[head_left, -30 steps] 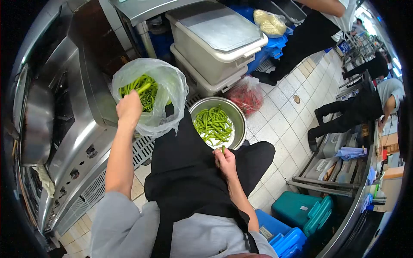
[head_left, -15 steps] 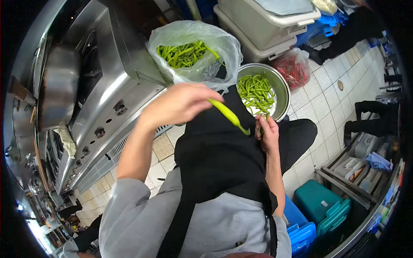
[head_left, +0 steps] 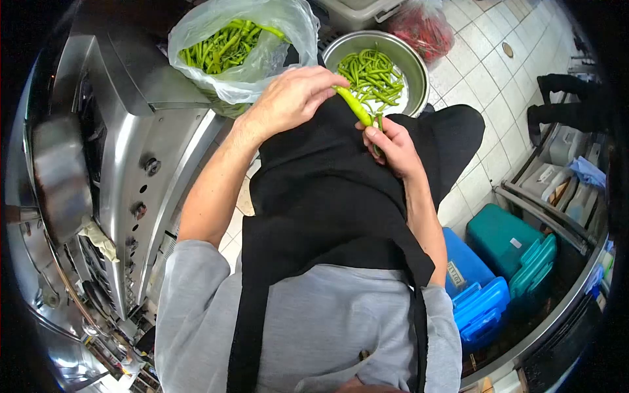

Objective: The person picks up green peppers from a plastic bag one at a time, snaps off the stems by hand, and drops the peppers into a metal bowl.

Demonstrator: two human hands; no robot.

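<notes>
A light green chili pepper (head_left: 352, 105) stretches between my two hands above my lap. My left hand (head_left: 291, 101) is closed on its upper left end. At the lower right, the stem end sits in the closed fingers of my right hand (head_left: 393, 147). Thin green pieces, apparently stems (head_left: 378, 122), also poke out of the right fingers. Just beyond the hands stands a round metal pot (head_left: 420, 82) with many green chilies (head_left: 370, 73) in it. An open clear plastic bag (head_left: 295, 33), left of the pot, holds more green chilies (head_left: 223, 49).
A steel stove (head_left: 157, 131) runs along my left. Behind the pot are a bag of red chilies (head_left: 422, 29) and a pale bin (head_left: 357, 12). Teal (head_left: 504, 239) and blue (head_left: 465, 268) bins stand at my right. A person's dark-clothed legs (head_left: 567, 111) show at the far right.
The chili's stem end has moved to my right hand, which now grips it too. Earlier only my left hand held the chili. The camera view has shifted, moving the pot and bag upward.
</notes>
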